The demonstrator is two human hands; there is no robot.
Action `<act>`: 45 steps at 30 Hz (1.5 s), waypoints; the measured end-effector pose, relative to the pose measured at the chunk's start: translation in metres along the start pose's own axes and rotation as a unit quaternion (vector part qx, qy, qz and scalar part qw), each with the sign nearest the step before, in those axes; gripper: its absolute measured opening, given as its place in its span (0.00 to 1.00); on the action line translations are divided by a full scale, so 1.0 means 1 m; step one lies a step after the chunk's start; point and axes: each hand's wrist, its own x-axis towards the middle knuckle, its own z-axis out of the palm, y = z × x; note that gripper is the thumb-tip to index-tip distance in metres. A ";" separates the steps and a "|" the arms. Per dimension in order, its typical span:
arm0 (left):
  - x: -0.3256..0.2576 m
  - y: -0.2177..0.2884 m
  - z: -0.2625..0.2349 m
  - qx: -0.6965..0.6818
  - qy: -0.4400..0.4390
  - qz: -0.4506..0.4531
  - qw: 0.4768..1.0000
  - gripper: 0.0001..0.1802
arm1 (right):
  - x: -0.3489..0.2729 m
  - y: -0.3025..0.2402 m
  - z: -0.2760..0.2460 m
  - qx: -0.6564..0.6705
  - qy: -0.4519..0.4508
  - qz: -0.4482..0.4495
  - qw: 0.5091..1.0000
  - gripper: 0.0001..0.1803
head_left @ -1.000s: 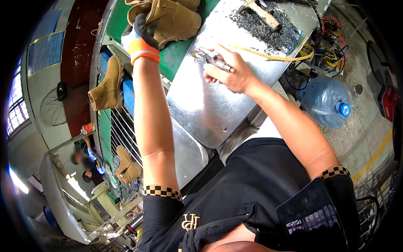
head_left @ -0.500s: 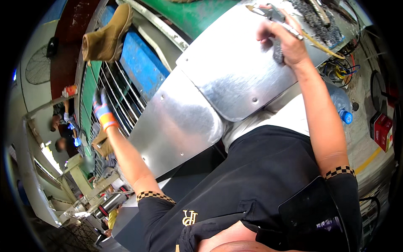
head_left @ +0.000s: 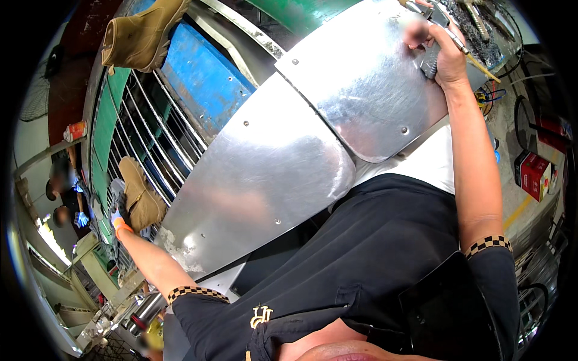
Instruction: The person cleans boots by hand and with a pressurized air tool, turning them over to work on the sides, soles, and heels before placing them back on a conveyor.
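Observation:
At the left, my left hand point(head_left: 119, 215), in a grey glove with an orange cuff, is closed at the side of a tan ankle boot point(head_left: 141, 195) over the metal rails. My bare right hand point(head_left: 450, 57), at the upper right above the metal tabletop point(head_left: 361, 90), is closed around a slim silver pen-shaped tool point(head_left: 456, 40). A small grey ridged piece point(head_left: 428, 62) shows below its fingers. Another metal tool shows at the fingertips, its kind unclear. A second tan boot point(head_left: 141, 36) lies on its side at the upper left, beyond the rails.
Parallel metal rails point(head_left: 174, 135) run beside the table, next to a blue panel point(head_left: 208, 75). Tools lie on a dark fuzzy pad point(head_left: 475, 30) at the upper right. A red box point(head_left: 534, 175) sits on the floor at the right. Other people are at the far left.
My left hand has moved from above the rails back to the boot and closed on it. The view has shifted, while my right hand still holds its tools.

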 end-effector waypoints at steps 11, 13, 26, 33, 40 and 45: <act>-0.137 0.064 0.015 0.015 0.355 -0.028 0.934 0.58 | -0.004 -0.008 0.016 0.112 0.017 0.095 0.989 0.16; -0.180 0.049 0.022 -0.045 0.377 0.056 0.923 0.42 | -0.003 -0.007 0.021 0.110 0.002 0.078 0.991 0.15; -0.514 0.244 0.007 -0.101 -0.029 0.431 0.896 0.23 | -0.008 -0.001 0.011 0.162 -0.036 0.085 0.982 0.13; -0.513 0.394 0.001 0.070 0.112 0.625 0.770 0.51 | 0.002 0.077 -0.006 -0.499 0.024 -0.380 0.778 0.14; -0.478 0.395 0.014 0.083 0.135 0.606 0.780 0.42 | -0.045 -0.032 -0.066 -0.147 0.021 -0.217 0.965 0.17; -0.498 0.365 -0.058 -0.119 0.301 0.514 0.794 0.35 | -0.052 -0.028 -0.082 -0.051 0.135 -0.050 0.988 0.20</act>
